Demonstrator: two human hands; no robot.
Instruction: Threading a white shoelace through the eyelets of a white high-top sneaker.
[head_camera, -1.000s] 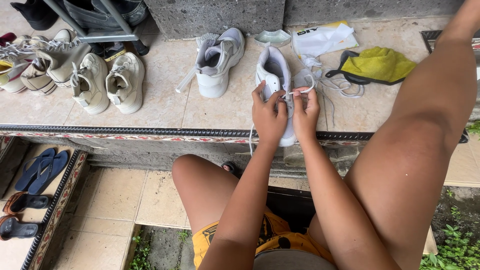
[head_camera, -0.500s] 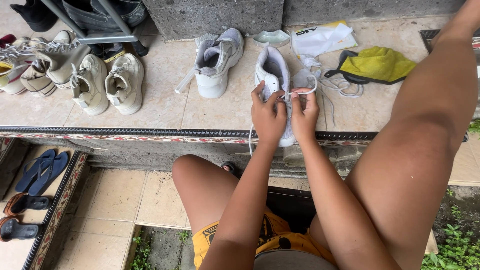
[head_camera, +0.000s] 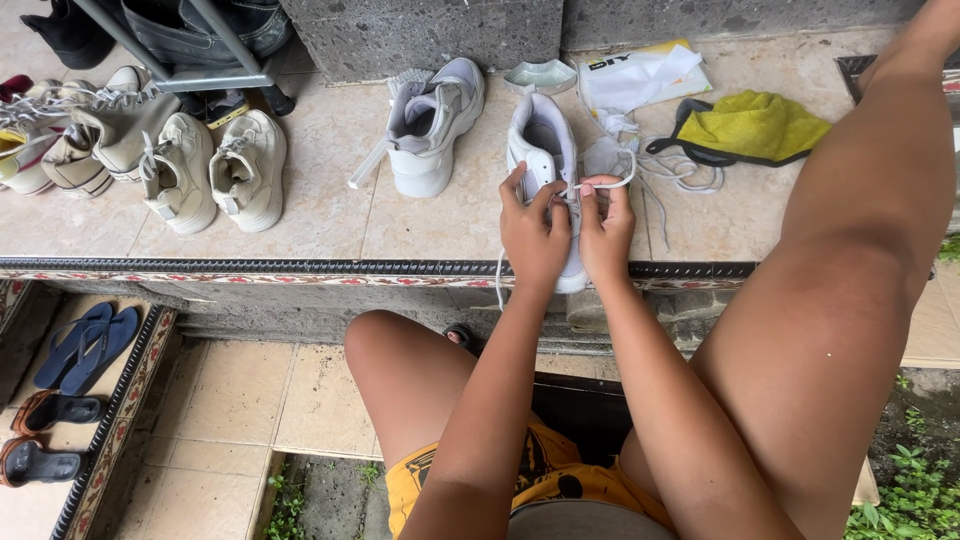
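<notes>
- The left hand (head_camera: 533, 232) is closed, fingertips pinching a white shoelace (head_camera: 600, 186) over the middle of a white sneaker (head_camera: 541, 150).
- The right hand (head_camera: 606, 228) sits just beside it, touching it, fingers also pinched shut on the same lace, which loops up and to the right from the fingertips.
- The sneaker lies on a tiled ledge (head_camera: 330, 215), toe end at the ledge's front edge under both hands, opening pointing away; a loose lace end hangs down over the edge.
- Just left of it stands its partner, a second white sneaker (head_camera: 433, 125), tilted a little.
- To the right lie more loose white laces (head_camera: 680, 175), a yellow cloth bag (head_camera: 748, 127) and a white plastic packet (head_camera: 645, 75).
- Farther left on the ledge is a pair of cream high-top shoes (head_camera: 213, 168), with more shoes beyond at the edge.
- Below the ledge, on a lower step at the left, are blue flip-flops (head_camera: 85, 345) and dark sandals (head_camera: 45, 435).
</notes>
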